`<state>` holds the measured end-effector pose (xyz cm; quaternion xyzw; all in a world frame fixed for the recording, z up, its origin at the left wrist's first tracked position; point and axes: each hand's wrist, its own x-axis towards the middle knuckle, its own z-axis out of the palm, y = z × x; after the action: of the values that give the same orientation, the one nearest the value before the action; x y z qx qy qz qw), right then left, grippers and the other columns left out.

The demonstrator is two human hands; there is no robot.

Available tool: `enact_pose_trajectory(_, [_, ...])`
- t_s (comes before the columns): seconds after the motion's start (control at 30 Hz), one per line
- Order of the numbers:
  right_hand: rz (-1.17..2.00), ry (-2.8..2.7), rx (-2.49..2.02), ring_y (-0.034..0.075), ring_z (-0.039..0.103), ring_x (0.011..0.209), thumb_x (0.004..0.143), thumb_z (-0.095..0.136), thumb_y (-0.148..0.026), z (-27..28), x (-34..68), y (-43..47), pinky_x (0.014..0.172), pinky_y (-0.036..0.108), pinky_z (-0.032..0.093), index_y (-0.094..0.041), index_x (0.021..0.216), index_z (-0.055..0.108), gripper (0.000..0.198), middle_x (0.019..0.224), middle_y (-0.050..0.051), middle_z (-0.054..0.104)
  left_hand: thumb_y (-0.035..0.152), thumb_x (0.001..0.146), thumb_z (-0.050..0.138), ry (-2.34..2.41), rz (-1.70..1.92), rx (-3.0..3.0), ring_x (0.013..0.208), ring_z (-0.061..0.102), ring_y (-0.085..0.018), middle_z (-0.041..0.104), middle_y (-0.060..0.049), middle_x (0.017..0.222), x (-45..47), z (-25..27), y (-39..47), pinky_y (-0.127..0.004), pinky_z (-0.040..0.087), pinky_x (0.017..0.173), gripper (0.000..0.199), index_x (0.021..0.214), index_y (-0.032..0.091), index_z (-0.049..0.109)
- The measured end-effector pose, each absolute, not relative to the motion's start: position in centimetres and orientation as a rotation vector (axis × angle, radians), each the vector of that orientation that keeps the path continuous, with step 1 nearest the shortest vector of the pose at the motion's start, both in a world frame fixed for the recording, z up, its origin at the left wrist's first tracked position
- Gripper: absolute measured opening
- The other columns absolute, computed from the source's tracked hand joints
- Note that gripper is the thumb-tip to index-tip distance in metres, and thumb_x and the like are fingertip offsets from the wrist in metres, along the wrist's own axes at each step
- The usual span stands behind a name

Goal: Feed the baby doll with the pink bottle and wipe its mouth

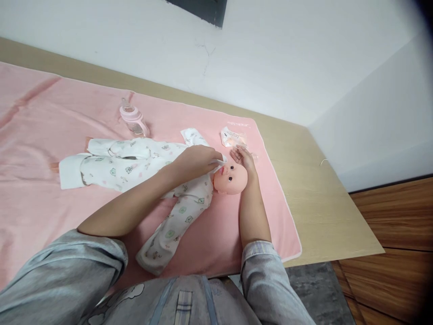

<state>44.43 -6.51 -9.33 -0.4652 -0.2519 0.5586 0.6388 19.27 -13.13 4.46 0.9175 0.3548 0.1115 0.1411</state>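
Note:
A baby doll (233,180) lies on its back with its head to the right, dressed in white printed pajamas (135,158). My left hand (196,159) reaches over the doll's chest and pinches the edge of a small white cloth (219,164) beside its mouth. Whether that cloth belongs to the pajamas I cannot tell. On the far side of the doll's head, my right hand (244,158) is open, fingers spread and slightly curled, the wrist close against the head. Just beyond those fingers lies a clear plastic packet (232,136) with something orange inside.
A pink baby bottle (133,119) with a handle lies above the doll's legs. Beneath everything is a pink blanket (264,216) spread over a wooden table (314,203). A white wall (152,49) borders the far side, and wood-grain panels (395,225) stand at the right.

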Motion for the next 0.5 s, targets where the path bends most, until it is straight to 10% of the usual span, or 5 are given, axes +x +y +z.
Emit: enact_pose_trajectory(0.5, [1.227,-0.626,-1.088,0.011,0.070,0.088,0.079,0.069,-0.025,-9.6,44.5,-6.6,0.097,0.029,0.056,-0.021,0.093,0.062,0.016,0.082,0.000,0.071,0.020,0.090,0.045,0.933,0.330,2.571,0.093,0.065,-0.021,0.071,-0.002,0.100,19.2,5.6,-14.1,-0.028,0.045,0.076,0.032,0.105,0.023,0.073])
